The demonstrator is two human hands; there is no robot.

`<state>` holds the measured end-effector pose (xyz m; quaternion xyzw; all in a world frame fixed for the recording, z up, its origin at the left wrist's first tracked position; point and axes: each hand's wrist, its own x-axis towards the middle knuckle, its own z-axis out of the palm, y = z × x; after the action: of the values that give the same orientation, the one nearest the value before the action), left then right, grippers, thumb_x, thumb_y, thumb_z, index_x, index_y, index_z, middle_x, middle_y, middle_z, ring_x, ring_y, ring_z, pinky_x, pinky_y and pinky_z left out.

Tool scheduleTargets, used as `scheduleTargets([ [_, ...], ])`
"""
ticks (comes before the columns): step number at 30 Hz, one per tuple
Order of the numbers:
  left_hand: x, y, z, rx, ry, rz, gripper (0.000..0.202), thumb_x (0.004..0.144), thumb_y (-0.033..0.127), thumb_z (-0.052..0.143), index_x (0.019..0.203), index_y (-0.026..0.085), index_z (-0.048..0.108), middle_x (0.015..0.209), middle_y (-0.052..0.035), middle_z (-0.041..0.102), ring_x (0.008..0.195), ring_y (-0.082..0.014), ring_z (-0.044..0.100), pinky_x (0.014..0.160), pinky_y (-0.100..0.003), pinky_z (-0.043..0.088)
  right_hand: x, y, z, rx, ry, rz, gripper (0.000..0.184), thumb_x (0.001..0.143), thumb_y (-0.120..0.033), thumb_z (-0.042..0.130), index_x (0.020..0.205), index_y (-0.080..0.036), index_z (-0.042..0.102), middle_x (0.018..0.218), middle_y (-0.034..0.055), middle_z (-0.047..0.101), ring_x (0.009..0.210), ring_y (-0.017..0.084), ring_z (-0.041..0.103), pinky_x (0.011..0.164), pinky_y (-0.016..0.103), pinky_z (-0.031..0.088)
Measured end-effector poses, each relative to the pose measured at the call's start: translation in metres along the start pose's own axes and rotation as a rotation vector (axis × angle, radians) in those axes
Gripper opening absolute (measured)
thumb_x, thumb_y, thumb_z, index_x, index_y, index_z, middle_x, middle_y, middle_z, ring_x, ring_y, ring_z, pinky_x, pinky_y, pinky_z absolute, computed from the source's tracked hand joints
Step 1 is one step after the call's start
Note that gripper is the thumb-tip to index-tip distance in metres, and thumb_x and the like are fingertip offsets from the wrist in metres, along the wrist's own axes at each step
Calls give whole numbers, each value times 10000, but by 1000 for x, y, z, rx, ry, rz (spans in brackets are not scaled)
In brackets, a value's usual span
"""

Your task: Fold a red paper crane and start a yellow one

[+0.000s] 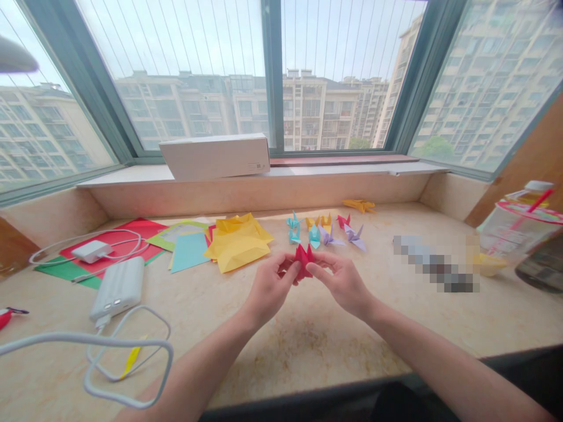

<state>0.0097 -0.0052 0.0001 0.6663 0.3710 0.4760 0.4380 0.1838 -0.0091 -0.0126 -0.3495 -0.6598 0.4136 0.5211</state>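
Between my two hands is a small red folded paper piece [303,261] with two upright points. My left hand [273,281] grips its left side, thumb in front and fingers curled behind. On the right side, my right hand [342,280] pinches it with the thumb and fingers. Just beyond my hands stand several finished paper cranes: a light blue crane [314,236], a purple crane [354,237], a red crane [343,221] and yellow ones. Farther back lies a larger orange-yellow folded paper [359,205].
Crumpled yellow paper [240,243] and coloured sheets lie to the left. Nearby are a white power bank [119,287], a charger [91,251] and a looping cable [127,339]. A white box [216,157] sits on the sill. At right stands a plastic cup [510,225] with a straw.
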Motion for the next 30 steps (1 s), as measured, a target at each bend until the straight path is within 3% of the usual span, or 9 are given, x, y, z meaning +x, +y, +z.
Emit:
scheduleTargets([
  [8, -3, -2, 4, -1, 3, -11, 280, 891, 396, 618, 925, 122, 667, 818, -97, 740, 671, -165, 653, 607, -266, 523, 2, 6, -2, 11, 52, 35, 210, 865, -385, 663, 954, -230, 773, 847, 39, 775, 816, 225, 715, 801, 385, 574],
  [17, 0, 1, 4, -143, -6, -8, 262, 925, 359, 582, 1009, 117, 639, 808, -79, 714, 683, -152, 637, 618, -265, 522, 2, 8, -1, 102, 76, 22, 295, 866, -377, 673, 1107, -210, 702, 955, 59, 767, 839, 203, 715, 800, 364, 567],
  [22, 0, -3, 5, -225, -2, 15, 322, 927, 332, 589, 1190, 167, 506, 779, -24, 685, 668, -149, 649, 596, -264, 531, 1, 6, -1, 113, 113, -4, 203, 862, -350, 686, 1011, -213, 672, 839, 29, 749, 760, 177, 705, 740, 324, 560],
  [26, -2, -6, 6, -250, -57, 50, 270, 935, 326, 577, 1146, 195, 470, 837, -26, 678, 734, -166, 674, 591, -263, 538, 1, 7, -2, 128, 112, -10, 169, 856, -343, 696, 949, -216, 634, 788, 14, 730, 747, 167, 697, 724, 303, 543],
  [30, -2, -6, 7, -247, -97, 82, 246, 935, 326, 575, 1120, 199, 474, 926, -38, 650, 768, -167, 679, 573, -247, 528, 1, 10, -2, 149, 147, -3, 248, 827, -324, 730, 991, -234, 568, 816, -2, 719, 750, 165, 692, 735, 306, 527],
])
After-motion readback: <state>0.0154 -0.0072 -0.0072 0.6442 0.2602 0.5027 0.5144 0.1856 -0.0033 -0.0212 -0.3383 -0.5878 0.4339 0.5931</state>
